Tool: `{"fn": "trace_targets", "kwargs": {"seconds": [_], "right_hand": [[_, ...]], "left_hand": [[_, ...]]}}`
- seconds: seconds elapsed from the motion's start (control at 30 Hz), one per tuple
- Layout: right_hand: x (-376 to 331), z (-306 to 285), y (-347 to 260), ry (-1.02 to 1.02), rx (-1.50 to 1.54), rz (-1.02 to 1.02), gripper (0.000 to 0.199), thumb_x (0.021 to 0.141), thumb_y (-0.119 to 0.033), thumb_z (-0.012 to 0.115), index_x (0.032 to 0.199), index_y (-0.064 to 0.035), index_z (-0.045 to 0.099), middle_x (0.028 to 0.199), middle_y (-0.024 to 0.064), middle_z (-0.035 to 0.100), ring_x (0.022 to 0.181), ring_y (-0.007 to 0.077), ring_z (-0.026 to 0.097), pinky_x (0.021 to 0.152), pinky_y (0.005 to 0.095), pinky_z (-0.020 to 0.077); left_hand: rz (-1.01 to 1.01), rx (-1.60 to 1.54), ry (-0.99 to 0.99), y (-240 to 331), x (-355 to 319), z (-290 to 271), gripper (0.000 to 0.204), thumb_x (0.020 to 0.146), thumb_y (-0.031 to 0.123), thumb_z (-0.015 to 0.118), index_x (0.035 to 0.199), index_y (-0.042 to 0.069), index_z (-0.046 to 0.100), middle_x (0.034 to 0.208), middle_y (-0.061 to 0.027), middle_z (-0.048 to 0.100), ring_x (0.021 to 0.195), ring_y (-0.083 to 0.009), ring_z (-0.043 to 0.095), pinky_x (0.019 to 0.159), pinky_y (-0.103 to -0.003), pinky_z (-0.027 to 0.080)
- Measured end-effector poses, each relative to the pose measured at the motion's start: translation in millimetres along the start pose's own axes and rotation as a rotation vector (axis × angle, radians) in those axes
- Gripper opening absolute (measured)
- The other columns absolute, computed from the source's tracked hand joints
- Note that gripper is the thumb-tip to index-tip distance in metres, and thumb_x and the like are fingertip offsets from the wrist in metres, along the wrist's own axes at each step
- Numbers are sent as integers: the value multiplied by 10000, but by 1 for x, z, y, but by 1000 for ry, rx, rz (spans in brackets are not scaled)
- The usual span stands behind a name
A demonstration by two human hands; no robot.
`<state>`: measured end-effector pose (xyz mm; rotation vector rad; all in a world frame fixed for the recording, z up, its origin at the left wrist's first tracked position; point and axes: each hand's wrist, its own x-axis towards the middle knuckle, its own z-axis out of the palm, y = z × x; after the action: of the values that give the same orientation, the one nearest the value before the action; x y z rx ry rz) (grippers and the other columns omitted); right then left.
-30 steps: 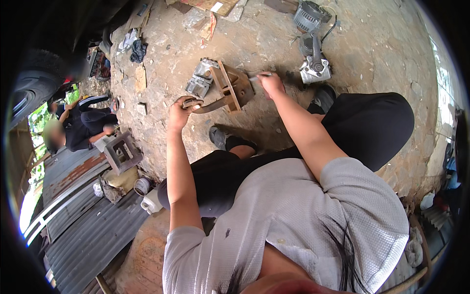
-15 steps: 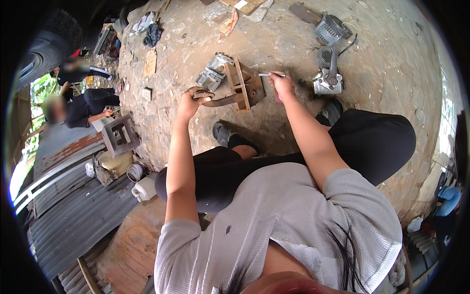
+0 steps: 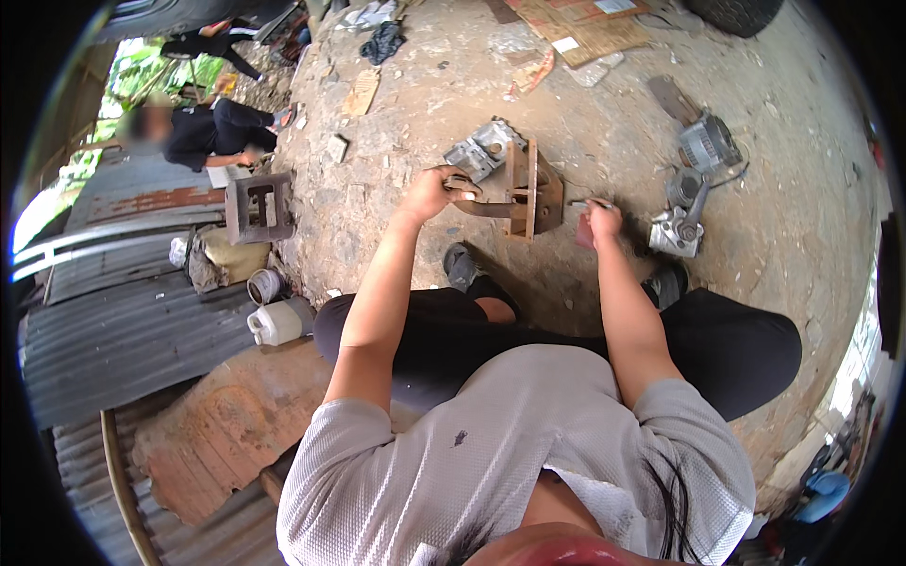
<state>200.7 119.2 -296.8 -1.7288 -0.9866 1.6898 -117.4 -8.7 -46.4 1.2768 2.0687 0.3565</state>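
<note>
My left hand (image 3: 432,195) is closed round the end of a curved dark bar that joins a rusty metal bracket (image 3: 534,189) with upright plates. Some dark metal shows between its fingers, too small to make out. To the bracket's right is my right hand (image 3: 604,223), closed on a thin, pale metal rod-like tool (image 3: 578,203). The tool's tip points left toward the bracket, near its edge. A reddish-brown flat piece (image 3: 585,232) shows beside that hand; I cannot tell whether it is held. Just behind the bracket lies a grey cast-metal housing (image 3: 483,148).
On the floor at right lie a metal part with a lever (image 3: 676,231) and a motor-like part (image 3: 708,143). Cardboard (image 3: 585,30) is at the back. At left are a hollow block (image 3: 260,208), a white jug (image 3: 276,324), corrugated sheets (image 3: 142,330) and a seated person (image 3: 203,132).
The whole view has turned, so the scene sits farther right and lower. My right hand has come nearer to me relative to the bracket. My left hand keeps its hold on the bar.
</note>
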Motion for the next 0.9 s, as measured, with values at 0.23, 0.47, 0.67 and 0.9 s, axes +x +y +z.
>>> {"fn": "trace_targets", "kwargs": {"seconds": [0.23, 0.47, 0.67, 0.9], "right_hand": [[-1, 16, -20, -86, 114, 3, 114, 910, -117, 719, 969, -27, 756, 742, 29, 677, 621, 108, 601, 524, 269, 446], [7, 18, -22, -118, 96, -100, 130, 910, -112, 697, 981, -27, 764, 767, 50, 698, 644, 112, 622, 562, 262, 473], [-1, 6, -5, -65, -52, -10, 151, 928, -100, 682, 1024, -4, 747, 775, 58, 703, 660, 126, 635, 595, 281, 487], [15, 6, -14, -120, -37, -55, 146, 916, -112, 695, 1011, -15, 749, 760, 45, 692, 626, 106, 605, 555, 266, 457]], "left_hand": [[59, 54, 58, -6, -3, 3, 498, 736, 310, 898, 1137, 65, 733, 1118, -148, 739, 1050, -312, 700, 924, -400, 530], [84, 21, 23, -4, -5, -4, 517, 729, 358, 893, 1151, 106, 733, 1106, -155, 738, 1062, -341, 692, 919, -405, 534], [143, 55, 62, -15, -11, -1, 523, 725, 375, 893, 1140, 101, 733, 1099, -157, 738, 1062, -353, 690, 914, -419, 537], [164, 104, 86, 5, -4, -3, 524, 727, 353, 894, 1152, 92, 732, 1100, -190, 730, 1027, -366, 699, 895, -431, 544]]}}
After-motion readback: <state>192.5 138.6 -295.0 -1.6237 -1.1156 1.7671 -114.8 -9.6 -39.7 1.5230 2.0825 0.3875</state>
